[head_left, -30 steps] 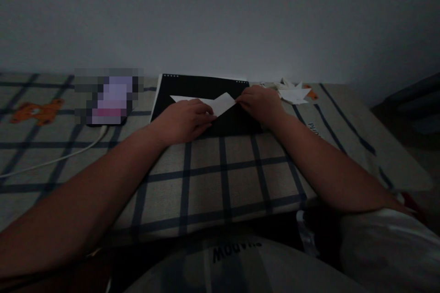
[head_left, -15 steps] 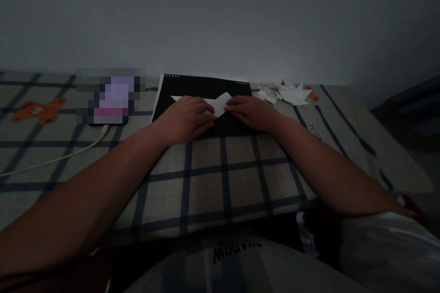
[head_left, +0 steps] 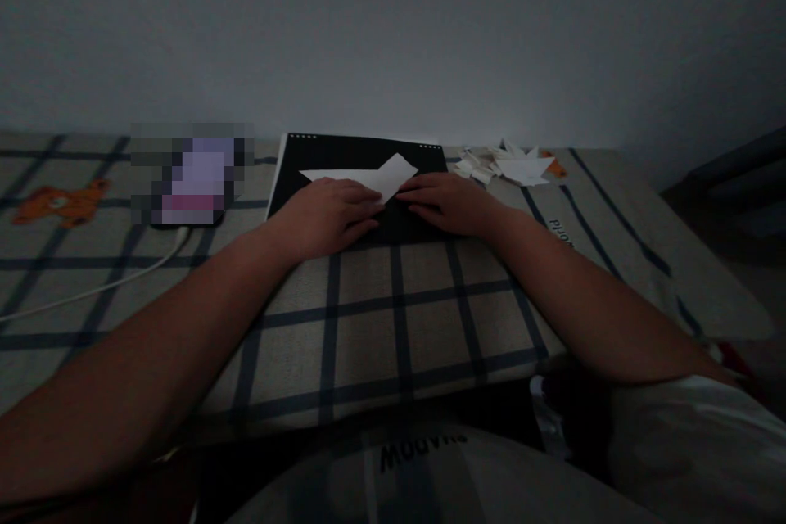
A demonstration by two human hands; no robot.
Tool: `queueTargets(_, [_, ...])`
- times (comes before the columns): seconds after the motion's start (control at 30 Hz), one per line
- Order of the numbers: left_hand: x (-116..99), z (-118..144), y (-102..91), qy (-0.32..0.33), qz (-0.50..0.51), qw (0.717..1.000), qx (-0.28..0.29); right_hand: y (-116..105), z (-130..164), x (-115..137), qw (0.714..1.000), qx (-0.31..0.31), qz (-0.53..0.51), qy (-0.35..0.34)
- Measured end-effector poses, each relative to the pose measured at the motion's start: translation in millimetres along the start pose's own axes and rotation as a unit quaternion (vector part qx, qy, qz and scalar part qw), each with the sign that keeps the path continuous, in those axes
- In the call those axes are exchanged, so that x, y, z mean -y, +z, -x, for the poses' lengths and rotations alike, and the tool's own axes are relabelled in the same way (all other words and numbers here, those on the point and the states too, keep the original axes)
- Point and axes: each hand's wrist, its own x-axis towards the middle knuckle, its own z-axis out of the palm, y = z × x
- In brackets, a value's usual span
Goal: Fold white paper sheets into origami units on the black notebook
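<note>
A folded piece of white paper (head_left: 393, 175), pointed at its left end and with a raised corner at the right, lies on a black spiral-punched notebook (head_left: 362, 149). My left hand (head_left: 328, 214) rests flat across the paper's lower edge, fingers stretched to the right and thumb apart, hiding part of it. From the other side my right hand (head_left: 454, 201) reaches in, its fingers extended and their tips at the paper's right edge. Whether those tips press on the paper or only touch beside it I cannot tell.
A phone (head_left: 196, 180), its screen blurred out, lies at the left with a white cable (head_left: 123, 285) plugged in. Several folded white paper pieces (head_left: 521, 168) are heaped right of the notebook. A checked cloth (head_left: 368, 319) covers the table, which meets a grey wall (head_left: 381, 33).
Both hands have shifted slightly down and off the paper, so more of its upper part shows. The fingers of my right hand have slid off its right corner. The view has moved a little.
</note>
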Motion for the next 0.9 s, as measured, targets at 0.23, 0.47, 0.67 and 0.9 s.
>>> queueTargets(0.23, [-1.4,3.4,-3.2,-0.017,0.053,0.998,0.032,0.1,-0.9,-6.1,1.0,0.016,0.012,0.014])
queueTargets(0.47, [-10.1,3.6,-5.5,-0.026,0.072,0.994,0.075,-1.0,-2.3,-3.2,0.998,0.017,0.042,0.032])
queueTargets(0.67, [-7.4,2.6,0.6,-0.004,0.079,0.996,0.046,2.2,-1.2,-2.1,0.998,0.018,0.052,0.037])
queueTargets(0.9, [-1.9,3.4,0.8,-0.031,0.04,0.998,0.036,3.9,-0.8,0.0,0.998,0.005,0.046,0.033])
